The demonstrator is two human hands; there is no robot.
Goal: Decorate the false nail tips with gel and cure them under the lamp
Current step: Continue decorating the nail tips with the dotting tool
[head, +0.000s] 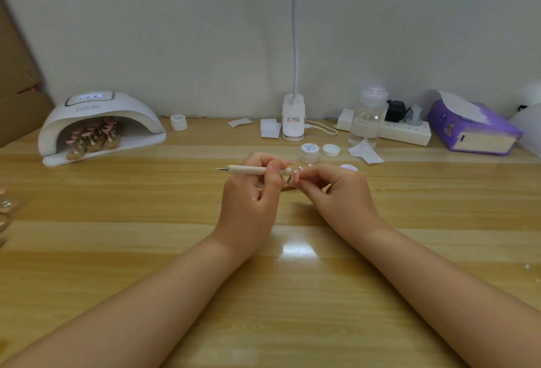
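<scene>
left hand (pixel 251 189) grips the pen tool (pixel 254 169), lying level above mid-desk; right hand (pixel 336 192) pinches a small nail tip (pixel 295 176) at the tool's end, detail too small to read. more tips on stands (pixel 93 136) sit inside the curing lamp (pixel 99 127) at the desk's (pixel 146 250) far left corner. judged: tip is light, thin, slippery; hold by its edges
</scene>
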